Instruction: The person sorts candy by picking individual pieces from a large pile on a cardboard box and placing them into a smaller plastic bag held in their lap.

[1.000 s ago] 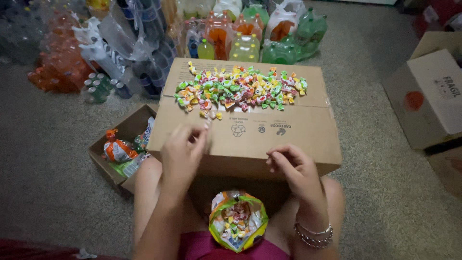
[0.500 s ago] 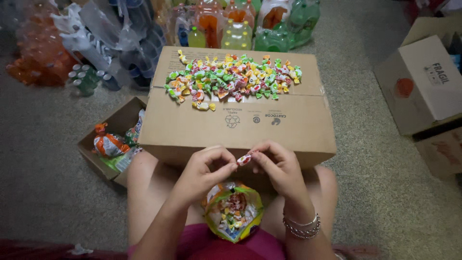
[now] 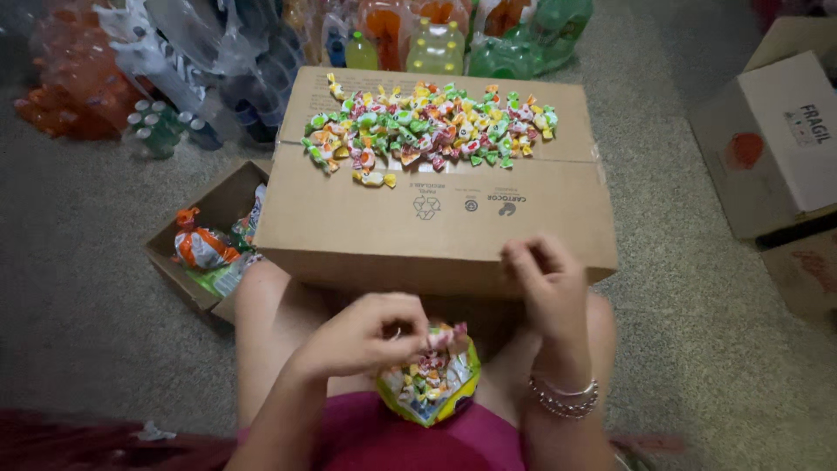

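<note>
Loads of wrapped candies [image 3: 432, 129] are spread on a shut cardboard box [image 3: 436, 227], well beyond both hands. Left hand [image 3: 362, 336] is curled, fingertips pinching into the open candy bag [image 3: 429, 384] on the lap, right beside it. Right hand [image 3: 545, 283] hovers loosely curled at the box's near edge; can't tell if it holds anything. Grey carpet [image 3: 78, 288] all around, shrink-wrapped bottles [image 3: 418, 39] past the box, a small open box [image 3: 214, 249] out left.

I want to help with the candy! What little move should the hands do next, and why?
Probably the left hand should let its candy drop into the bag, since its fingers are right over the open top. The right hand looks empty by the box, where the pile waits.
</note>
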